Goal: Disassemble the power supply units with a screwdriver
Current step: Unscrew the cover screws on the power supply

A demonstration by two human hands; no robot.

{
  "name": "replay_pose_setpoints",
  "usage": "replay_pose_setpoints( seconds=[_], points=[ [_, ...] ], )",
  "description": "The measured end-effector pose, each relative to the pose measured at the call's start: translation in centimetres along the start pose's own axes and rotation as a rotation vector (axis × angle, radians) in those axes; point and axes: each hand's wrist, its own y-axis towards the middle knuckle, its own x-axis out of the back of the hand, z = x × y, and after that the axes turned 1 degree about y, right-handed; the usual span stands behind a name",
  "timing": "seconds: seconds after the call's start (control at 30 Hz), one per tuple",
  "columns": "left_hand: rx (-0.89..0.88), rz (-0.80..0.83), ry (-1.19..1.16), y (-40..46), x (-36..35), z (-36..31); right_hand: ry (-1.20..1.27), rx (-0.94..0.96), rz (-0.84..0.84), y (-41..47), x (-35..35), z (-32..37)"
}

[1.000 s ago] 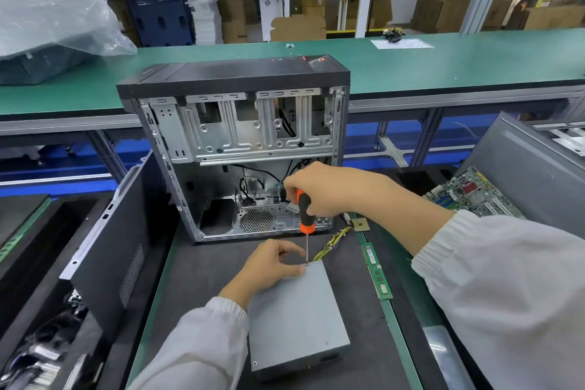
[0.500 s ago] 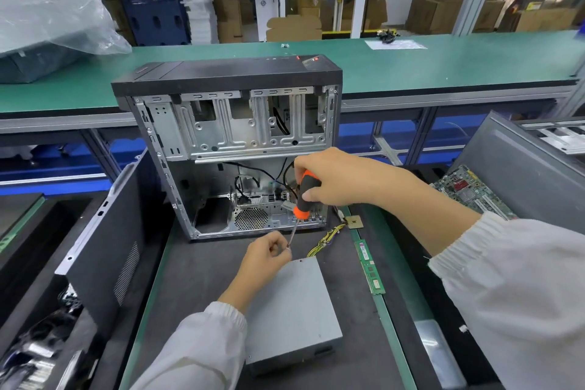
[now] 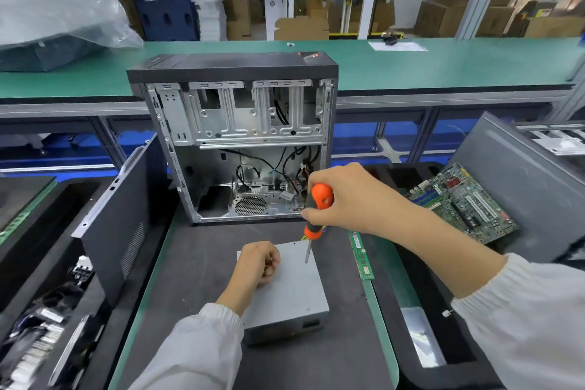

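The left hand [image 3: 258, 263] hides the unit's [image 3: 291, 288] left far corner; whatever small thing its curled fingers pinch is too small to tell.

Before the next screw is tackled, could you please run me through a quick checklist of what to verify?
1. Screwdriver gripped firmly by the right hand: ok.
2. Tip seated in a screw head: not ok; the tip shows over bare lid on the power supply.
3. Power supply lying flat on the mat: ok.
4. Left hand steadying the unit: cannot tell; its fingers are curled, perhaps round something small.
5. Work area free of loose parts: not ok; a memory stick lies just right of the unit.
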Motion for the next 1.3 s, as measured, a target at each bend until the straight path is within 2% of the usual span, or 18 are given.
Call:
replay_pose_setpoints(
  seconds=[0.13, 0.27, 0.37, 0.57, 1.3],
  points=[
    [-0.046, 0.031, 0.033, -1.2, -0.5, 0.7, 0.038, -0.004, -0.009, -1.8, -0.9, -0.3],
    [-0.419, 0.073, 0.291, -2.0, -0.7, 3.3, 0.089, 0.009, -0.076, -3.3, -1.8, -0.6],
    [-0.558, 0.186, 0.395, -2.1, -0.4, 4.4, 0.11, 0.013, -0.117, -4.1, -2.4, -0.8],
    [-0.596, 0.303, 0.426, -2.3, 0.3, 4.6, 0.099, 0.036, -0.107, -4.7, -3.2, -0.8],
    [-0.633, 0.292, 0.489, -2.7, 0.5, 4.7, 0.098, 0.009, -0.057, -4.7, -3.7, -1.1]
  ],
)
